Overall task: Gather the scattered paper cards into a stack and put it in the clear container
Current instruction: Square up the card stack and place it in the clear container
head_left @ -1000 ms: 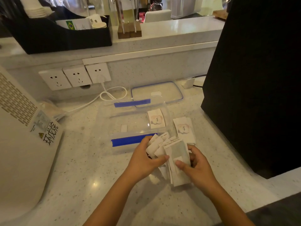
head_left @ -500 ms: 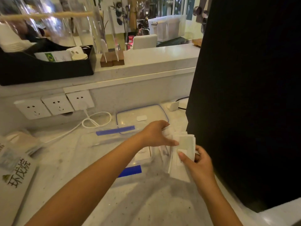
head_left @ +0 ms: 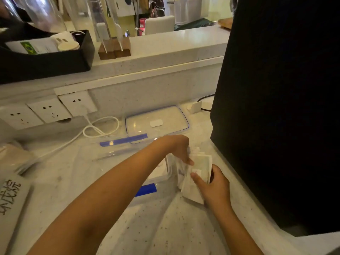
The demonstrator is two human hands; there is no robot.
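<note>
A bundle of white paper cards (head_left: 199, 168) is held upright just right of the clear container (head_left: 117, 159), which has blue clips on its near and far sides. My right hand (head_left: 213, 188) grips the bundle from below, thumb across its front. My left hand (head_left: 179, 148) reaches over the container's right end and closes its fingers on the top left cards of the bundle. More loose cards (head_left: 196, 150) peek out behind my left hand. A card lies inside the container, mostly hidden by my left forearm.
The container's clear lid (head_left: 156, 120) with a blue rim lies flat behind it. A big black appliance (head_left: 276, 107) stands close on the right. A white cable (head_left: 99, 127) coils by the wall sockets (head_left: 46, 111). A white machine (head_left: 9, 203) sits at the left.
The view has swung left and up. My left hand reached over the container toward the cards on the right, and my right hand carried the bundle right and away from me.
</note>
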